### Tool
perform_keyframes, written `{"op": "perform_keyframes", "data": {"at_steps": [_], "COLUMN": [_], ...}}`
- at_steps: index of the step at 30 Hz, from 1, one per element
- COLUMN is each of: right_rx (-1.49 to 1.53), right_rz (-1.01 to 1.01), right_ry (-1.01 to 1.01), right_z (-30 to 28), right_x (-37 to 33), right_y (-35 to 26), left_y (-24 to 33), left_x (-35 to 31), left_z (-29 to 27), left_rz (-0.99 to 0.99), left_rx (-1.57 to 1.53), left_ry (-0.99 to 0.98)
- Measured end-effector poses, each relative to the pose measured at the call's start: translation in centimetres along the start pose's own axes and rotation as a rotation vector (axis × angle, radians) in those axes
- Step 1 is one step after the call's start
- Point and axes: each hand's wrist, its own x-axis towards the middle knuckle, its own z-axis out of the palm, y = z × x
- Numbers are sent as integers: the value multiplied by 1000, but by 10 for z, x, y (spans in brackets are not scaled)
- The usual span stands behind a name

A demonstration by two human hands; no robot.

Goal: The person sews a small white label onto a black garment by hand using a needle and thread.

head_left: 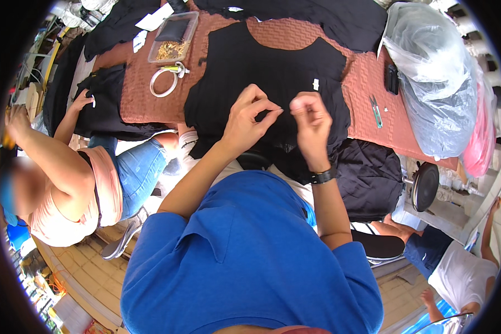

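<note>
A black sleeveless garment (261, 72) lies spread over the table in front of me, its curved neckline toward the far side. Above its near part my left hand (250, 119) is closed in a pinch, thumb against forefinger. Whatever sits between those fingertips is too small to make out. Just to the right, my right hand (313, 119) is curled with its fingertips drawn together, slightly blurred, and I cannot see what it holds. A gap separates the two hands. Beyond the right hand, a small white label (315, 84) rests on the black cloth.
Thread snips (376, 112) and a black case (391, 78) lie on the reddish-brown table cover (367, 92). Bulky plastic bags (434, 83) stand at right. Left are a clear tray (191, 39) and white ring (164, 82). A co-worker (78, 195) handles black cloth nearby.
</note>
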Motion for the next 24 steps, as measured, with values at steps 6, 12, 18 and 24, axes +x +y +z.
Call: {"op": "perform_keyframes", "data": {"at_steps": [6, 12, 18, 24], "right_rx": [135, 162, 126, 129], "right_rz": [-19, -139, -204, -260], "right_ry": [276, 380, 451, 578], "right_z": [-114, -222, -282, -322], "right_x": [33, 43, 38, 34], "right_y": [-37, -66, -82, -89], "left_y": [-30, -42, -50, -48], "left_x": [-3, -4, -9, -13], "left_z": [-49, -89, -107, -104], "left_rz": [50, 30, -11, -49], "left_rx": [302, 524, 614, 547], "left_ry": [75, 123, 159, 163]}}
